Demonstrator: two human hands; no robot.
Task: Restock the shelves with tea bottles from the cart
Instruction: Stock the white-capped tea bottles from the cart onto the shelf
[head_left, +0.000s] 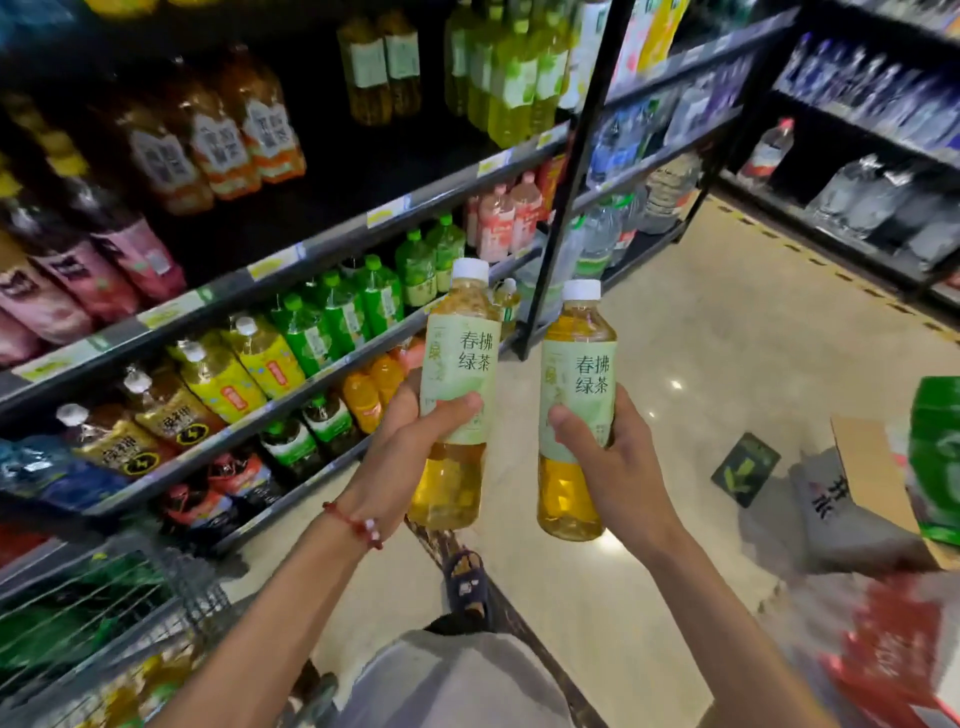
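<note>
Our left hand is gripping the left clear plastic tea bottle (white cap, pale green label) around its label; our right hand is gripping the right matching tea bottle likewise. Both are standing upright over the pale aisle floor, near the black metal shelves. We are judging the 2 full, fairly heavy, rigid and smooth, so a mid-body hold is suiting them.
</note>
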